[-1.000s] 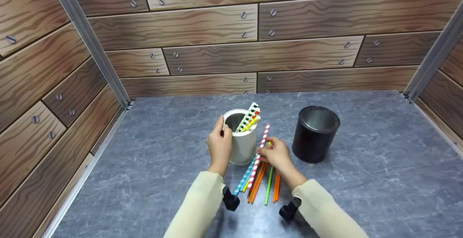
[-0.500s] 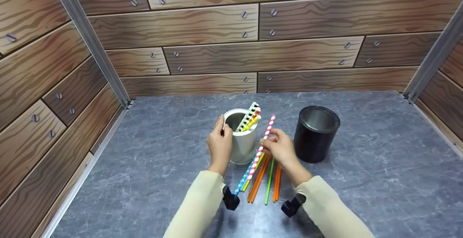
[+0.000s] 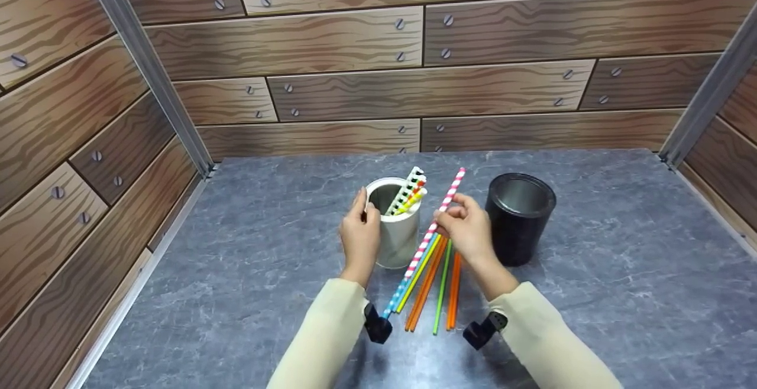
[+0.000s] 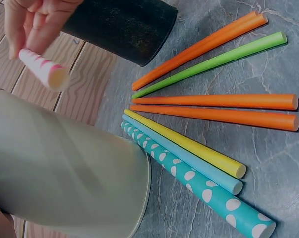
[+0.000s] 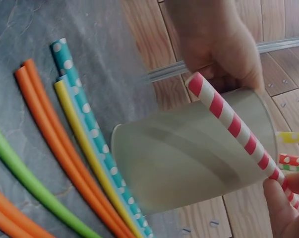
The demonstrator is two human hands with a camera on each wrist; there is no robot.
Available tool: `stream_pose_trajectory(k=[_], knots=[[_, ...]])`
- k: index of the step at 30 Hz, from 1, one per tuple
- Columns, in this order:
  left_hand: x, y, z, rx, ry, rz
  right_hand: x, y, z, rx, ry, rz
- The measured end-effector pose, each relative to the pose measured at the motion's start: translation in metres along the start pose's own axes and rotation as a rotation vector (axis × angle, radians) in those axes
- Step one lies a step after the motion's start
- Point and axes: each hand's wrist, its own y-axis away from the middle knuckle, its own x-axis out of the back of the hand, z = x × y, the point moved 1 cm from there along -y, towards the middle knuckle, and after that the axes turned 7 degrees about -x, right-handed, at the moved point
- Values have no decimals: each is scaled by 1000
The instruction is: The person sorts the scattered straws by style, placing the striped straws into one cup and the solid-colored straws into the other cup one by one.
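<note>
My left hand (image 3: 361,238) grips the rim of a white can (image 3: 397,247), with black-and-white, red and yellow patterned paper straws (image 3: 405,193) leaning inside it. Between thumb and fingers, my right hand (image 3: 470,229) pinches a pink-and-white striped straw (image 5: 233,126), held slanted in the air just right of the can. Below it on the table lie loose straws, fanned out: a teal dotted one (image 4: 189,176), a light blue one (image 4: 194,159), a yellow one (image 4: 189,145), a green one (image 4: 218,62) and several orange ones (image 4: 228,100).
A black can (image 3: 514,229) stands upright just right of my right hand. The grey marbled tabletop (image 3: 266,217) is bordered by wood-patterned walls (image 3: 349,99) at the back and sides.
My right hand has lifted the striped straw up and to the right, off the other straws. The left hand and the white can have stayed in place.
</note>
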Motion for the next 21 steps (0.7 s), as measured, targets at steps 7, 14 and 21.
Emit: stream_pose_trajectory(k=[7, 14, 21], knots=[[-1, 0, 1, -1, -2, 8, -1, 9, -16, 110, -125, 29], [-1, 1, 1, -1, -16, 8, -3, 18, -30, 239, -244, 64], [0, 0, 1, -6, -8, 15, -7, 23, -36, 383, -338, 99]])
